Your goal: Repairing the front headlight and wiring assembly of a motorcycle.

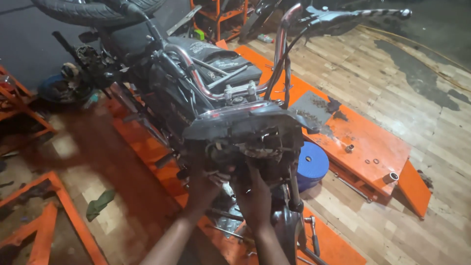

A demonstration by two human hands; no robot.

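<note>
The headlight housing [245,128] sits at the motorcycle's front, over the orange lift platform [373,142] toward its near end. It looks rigid, grimy, likely slippery, with loose wiring inside. Left hand [203,186] and right hand [256,196] reach under it; how far either grip closes cannot be told. Its lower rim seems the firmest hold.

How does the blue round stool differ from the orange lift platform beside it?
The blue round stool is a small disc with a hole in the middle; the orange lift platform is a long, flat slab with a ramp at its end. The stool's top looks clean, while the platform carries dark stains and small metal parts. The stool stands partly behind the motorcycle's front; the platform bears the motorcycle. Both sit low, near the wooden floor.
</note>
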